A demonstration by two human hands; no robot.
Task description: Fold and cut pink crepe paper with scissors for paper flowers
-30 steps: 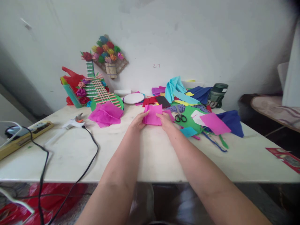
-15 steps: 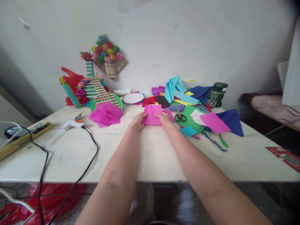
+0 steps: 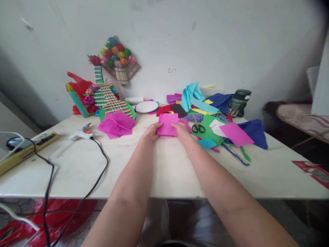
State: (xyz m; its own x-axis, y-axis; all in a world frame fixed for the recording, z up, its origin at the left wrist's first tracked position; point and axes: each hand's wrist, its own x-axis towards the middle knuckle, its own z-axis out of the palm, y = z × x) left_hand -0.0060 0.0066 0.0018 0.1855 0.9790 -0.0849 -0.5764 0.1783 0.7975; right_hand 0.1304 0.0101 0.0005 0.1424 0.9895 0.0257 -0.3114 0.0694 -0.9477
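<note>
A rectangular piece of bright pink paper is held up between both hands above the middle of the table. My left hand grips its left edge, thumb in front and the other fingers largely hidden. On the opposite edge, my right hand pinches it the same way. Black-handled scissors lie just right of my right hand. A crumpled pile of pink paper rests to the left, in front of a guitar-shaped craft decorated with sticks and paper flowers.
A white hot glue gun with a black cord and a power strip are on the left. Coloured papers, a phone and a dark green bottle crowd the right back. A white round disc lies near the wall.
Both hands keep hold of the pink paper in almost the same place. The view has shifted very slightly; nothing has been let go or picked up.
</note>
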